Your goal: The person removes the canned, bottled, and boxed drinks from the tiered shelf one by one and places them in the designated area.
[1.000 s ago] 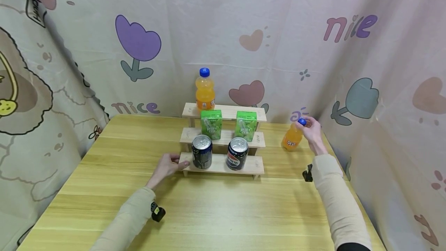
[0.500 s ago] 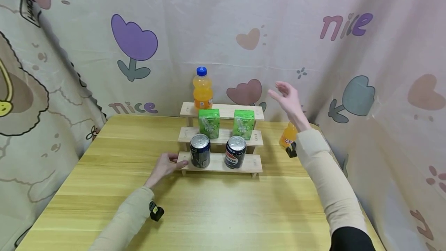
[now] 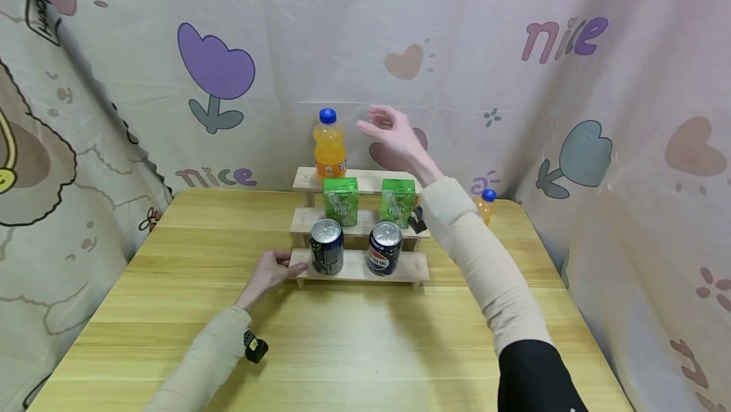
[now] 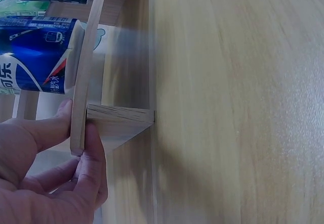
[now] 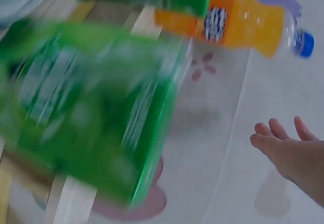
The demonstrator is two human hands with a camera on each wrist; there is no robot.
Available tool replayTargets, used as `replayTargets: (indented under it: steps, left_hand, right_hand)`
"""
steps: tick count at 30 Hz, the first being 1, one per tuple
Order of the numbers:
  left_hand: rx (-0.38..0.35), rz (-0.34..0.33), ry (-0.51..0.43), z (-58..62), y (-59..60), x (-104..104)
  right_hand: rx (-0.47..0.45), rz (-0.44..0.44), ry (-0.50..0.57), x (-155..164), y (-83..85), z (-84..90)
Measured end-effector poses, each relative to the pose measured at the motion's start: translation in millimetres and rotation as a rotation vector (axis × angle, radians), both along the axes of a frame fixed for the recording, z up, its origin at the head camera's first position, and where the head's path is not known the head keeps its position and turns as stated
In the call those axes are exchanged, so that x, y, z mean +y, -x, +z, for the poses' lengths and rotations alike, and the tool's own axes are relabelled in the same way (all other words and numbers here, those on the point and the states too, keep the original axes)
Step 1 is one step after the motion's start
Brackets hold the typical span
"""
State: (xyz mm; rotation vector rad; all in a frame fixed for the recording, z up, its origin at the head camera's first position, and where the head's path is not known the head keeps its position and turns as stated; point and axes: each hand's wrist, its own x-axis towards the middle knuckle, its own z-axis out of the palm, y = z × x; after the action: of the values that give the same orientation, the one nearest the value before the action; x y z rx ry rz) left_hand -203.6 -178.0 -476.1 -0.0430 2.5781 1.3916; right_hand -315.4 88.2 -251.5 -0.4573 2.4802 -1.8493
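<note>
The left hand point(image 3: 273, 272) rests on the worktop point(image 3: 354, 342) and pinches the left end of the lowest step of a small wooden stepped rack point(image 3: 358, 267); in the left wrist view the thumb point(image 4: 93, 148) and fingers point(image 4: 55, 128) close on the thin edge of that board point(image 4: 80, 102). The right hand point(image 3: 394, 136) hangs in the air above the rack's top step, its grip spread and holding nothing, fingers relaxed (the right wrist view is blurred, but the open fingers point(image 5: 276, 130) show plainly). It is just beside an orange soda bottle point(image 3: 329, 145) with a blue cap, standing upright at the left of the top step, apart from the hand.

On the middle step stand two green drink cartons point(image 3: 341, 200), side by side. On the lowest step stand two blue cans point(image 3: 327, 247), the left one just beside the left hand. The right forearm's sleeve point(image 3: 474, 259) crosses in front of the rack's right end. A second orange bottle point(image 3: 487, 204) stands on the worktop to the right, partly hidden behind that sleeve. A printed curtain point(image 3: 228, 69) closes in the back and sides.
</note>
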Motion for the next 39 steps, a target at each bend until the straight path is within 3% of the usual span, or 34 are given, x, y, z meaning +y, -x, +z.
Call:
replayTargets:
  steps: [13, 22, 32, 39]
  left_hand:
    - [-0.012, 0.013, 0.012, 0.4, 0.8, -0.7]
    - [-0.021, 0.009, 0.002, 0.3, 1.0, -0.3]
    - [-0.019, 0.012, 0.013, 0.8, 1.1, -0.1]
    - [-0.020, 0.018, 0.020, 1.5, 1.0, 0.3]
  right_hand:
    - [-0.056, 0.122, 0.033, -55.4, 10.6, -7.3]
    - [-0.085, 0.098, 0.007, -65.9, 13.4, -8.4]
    - [-0.087, 0.049, -0.053, -67.8, -9.9, 10.6]
    - [-0.056, 0.038, -0.035, -62.9, 8.1, 1.6]
